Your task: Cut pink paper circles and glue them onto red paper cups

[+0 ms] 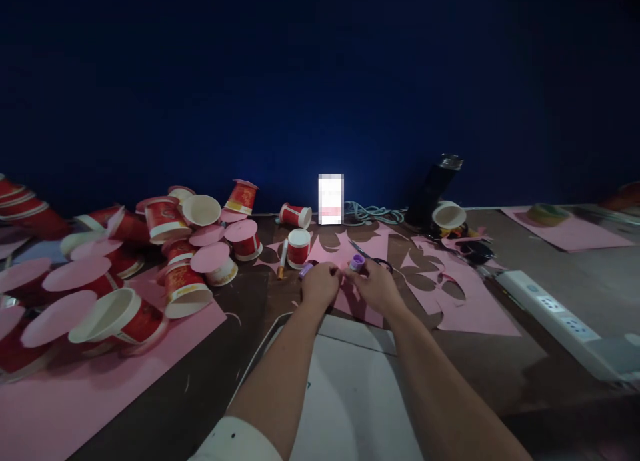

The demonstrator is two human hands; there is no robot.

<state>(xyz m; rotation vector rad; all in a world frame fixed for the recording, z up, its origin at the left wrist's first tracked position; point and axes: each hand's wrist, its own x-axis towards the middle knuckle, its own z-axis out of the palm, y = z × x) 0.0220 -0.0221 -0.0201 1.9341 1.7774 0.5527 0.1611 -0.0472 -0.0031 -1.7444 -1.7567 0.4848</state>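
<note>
My left hand [321,286] is closed near the middle of the table, with a purple cap [306,269] at its fingers. Close beside it on the right, my right hand [376,286] is closed around a purple glue stick [357,263]. The fingertips of both hands nearly meet above cut pink paper [367,244]. Just beyond my hands stands a red paper cup [299,249], with an orange-and-white marker [283,259] to its left. Scissors [373,255] lie behind my right hand. Below my forearms is a white board [355,387].
Many red cups with pink discs [167,219] crowd the left side. A lit screen [331,199] and coiled cable [377,213] are at the back. A black bottle [433,187] stands right of them, and a power strip [555,307] lies at the right.
</note>
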